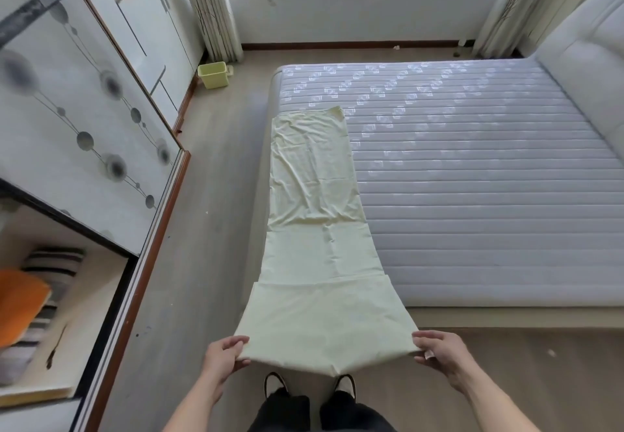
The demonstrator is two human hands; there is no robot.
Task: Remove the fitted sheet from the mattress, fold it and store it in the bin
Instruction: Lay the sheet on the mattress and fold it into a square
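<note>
The pale yellow fitted sheet [317,229] is folded into a long narrow strip. It lies along the left edge of the bare grey quilted mattress [472,178] and hangs past the foot end toward me. My left hand [224,355] pinches the strip's near left corner. My right hand [439,352] pinches the near right corner. Both hold that end lifted above the floor, stretched flat between them. A small yellow-green bin [213,75] stands on the floor far left, near the curtain.
A wardrobe with patterned sliding doors [84,121] lines the left side; its open part shows folded bedding [37,300]. A padded headboard [587,60] rises at the right. The window wall and curtains close the far end. My feet [310,386] stand below the sheet on grey floor.
</note>
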